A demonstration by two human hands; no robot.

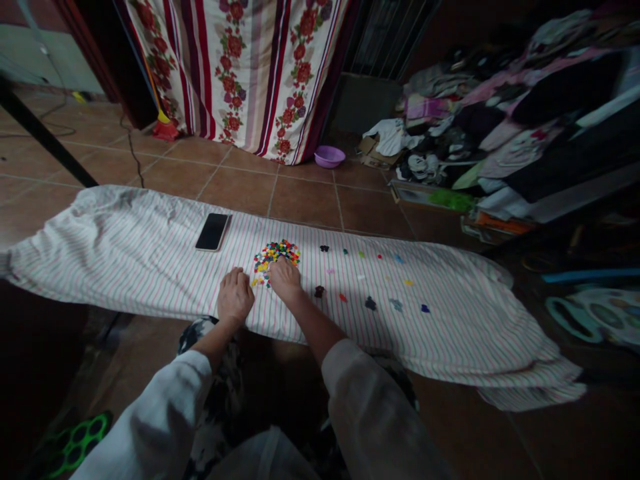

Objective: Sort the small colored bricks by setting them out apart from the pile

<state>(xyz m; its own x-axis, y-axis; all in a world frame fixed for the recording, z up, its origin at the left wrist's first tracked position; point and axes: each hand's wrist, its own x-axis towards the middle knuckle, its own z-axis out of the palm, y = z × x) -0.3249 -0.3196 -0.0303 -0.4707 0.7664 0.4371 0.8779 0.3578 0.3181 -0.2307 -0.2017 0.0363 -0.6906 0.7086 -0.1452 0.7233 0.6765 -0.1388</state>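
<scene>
A heap of small multicoloured pieces (278, 251), possibly beads, lies on a striped cloth (150, 247). My right hand (286, 279) reaches into its near side, fingers pinched together; whatever they hold is hidden. Just left of the heap, my left hand (236, 295) rests on the cloth with its fingers curled in and nothing visible in them. To the right, small groups sorted by colour form rows, among them a black group (325, 248), a brown group (319, 291), an orange group (343, 297), a yellow group (409, 283) and a dark blue group (425, 309).
A phone (213, 232) lies on the cloth left of the heap. Beyond, on the tiled floor, are a purple basin (329, 157), a red broom (166, 129) and a floral curtain (235, 73). Piled clothes (480, 113) fill the right side. A green rack-like object (80, 440) sits lower left.
</scene>
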